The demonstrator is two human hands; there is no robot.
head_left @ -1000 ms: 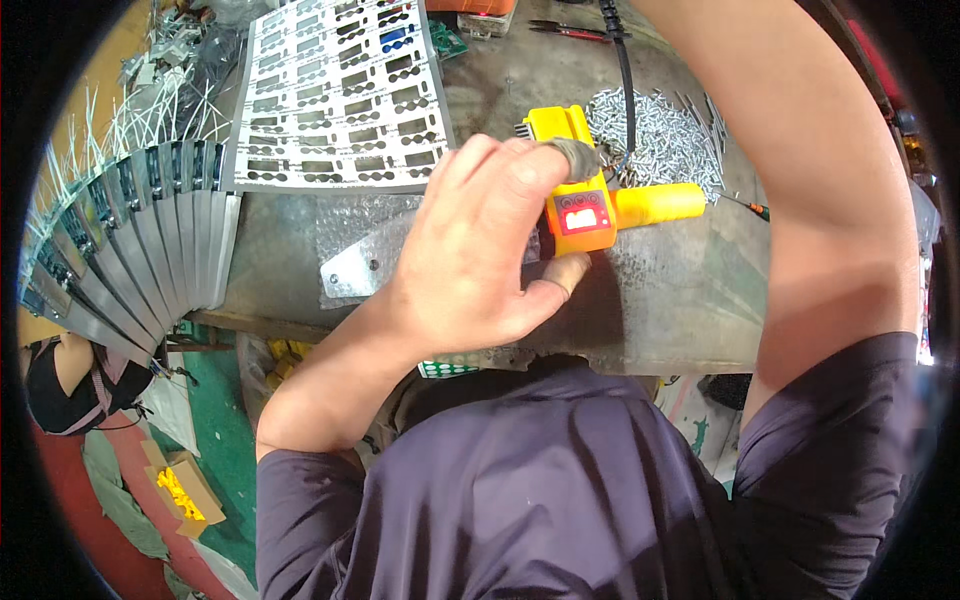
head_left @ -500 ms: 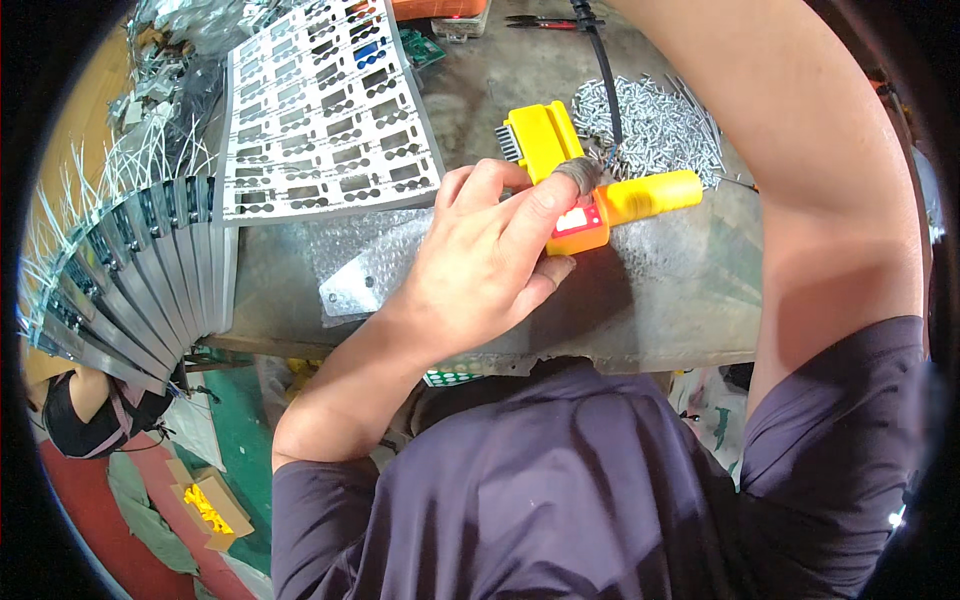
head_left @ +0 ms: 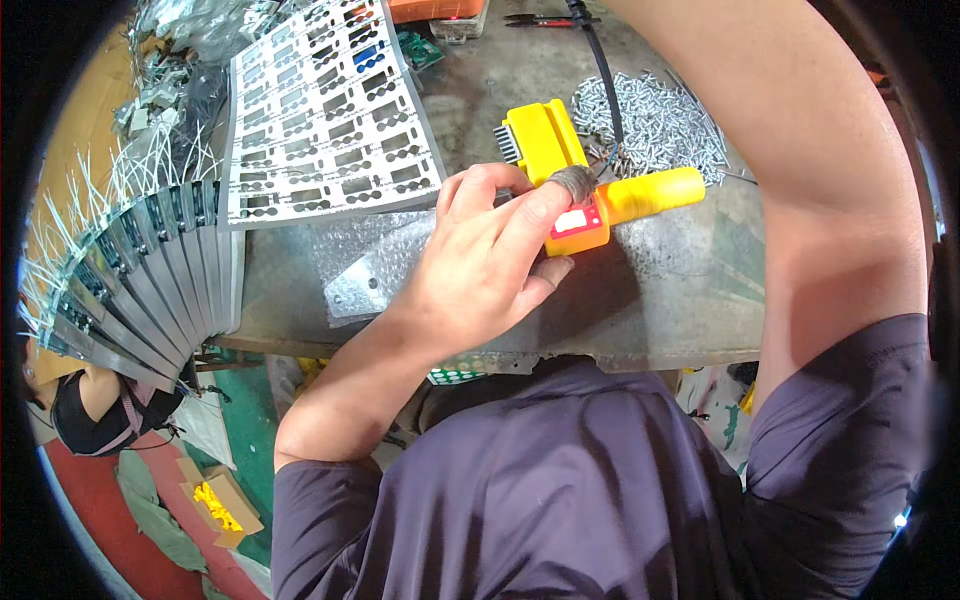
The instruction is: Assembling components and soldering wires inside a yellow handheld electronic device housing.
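My left hand (head_left: 490,255) is closed around a yellow plastic device (head_left: 580,240) with a red-and-white label on its face. A round yellow handle (head_left: 655,194) sticks out of it to the right. Grey tape wraps my thumb, which presses on the device near the label. Just beyond my fingers lies a yellow block-shaped piece (head_left: 543,138) with a row of dark pins at its left side; whether it joins the device is hidden. My right forearm (head_left: 760,90) reaches up past the top edge, so the right hand is out of sight.
A heap of silver screws (head_left: 650,125) lies behind the handle, and a black cable (head_left: 600,65) hangs down before it. At left are a sheet of printed labels (head_left: 325,120) and a fan of grey strips with white wires (head_left: 150,285). Bubble wrap (head_left: 375,270) lies beside my left wrist.
The whole view has shifted very slightly. My left hand keeps its hold on the yellow device, and the right arm stays raised.
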